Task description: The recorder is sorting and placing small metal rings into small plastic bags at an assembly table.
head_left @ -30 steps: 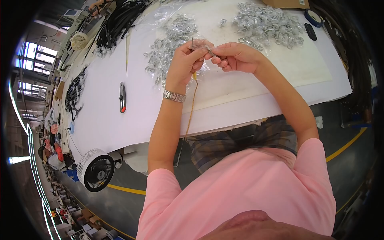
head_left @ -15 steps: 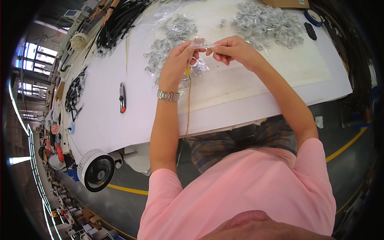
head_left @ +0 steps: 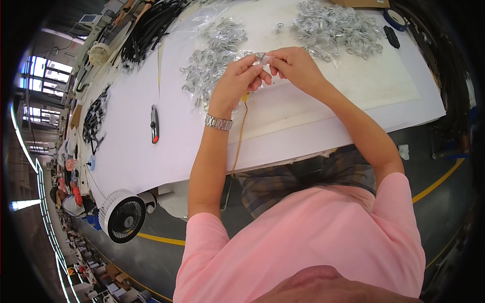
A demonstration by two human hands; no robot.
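Observation:
My left hand (head_left: 238, 80) and my right hand (head_left: 293, 68) meet above the far part of the table, thumbs and fingers pinched together. Between their fingertips is a small metal piece in clear plastic (head_left: 261, 56); its exact shape is too small to make out. Below the left hand's fingers shows a yellow object (head_left: 245, 97), its upper part hidden, with a brown cord (head_left: 241, 132) running down past the table edge. Just beyond my left hand lies a pile of shiny metal pieces in clear plastic (head_left: 204, 63). A second such pile (head_left: 336, 30) spreads beyond my right hand.
On the white table (head_left: 189, 146) a utility knife (head_left: 154, 123) lies to the left. A tape roll (head_left: 395, 20) and a black object (head_left: 391, 37) sit at the far right. Black straps (head_left: 151, 28) heap at the far left. A fan (head_left: 125, 216) stands by the near left edge.
My left hand has shifted slightly right and nearer, its fingers curling in more. The plastic-wrapped piece has turned between the fingertips. The yellow object and the cord's upper end have swung right.

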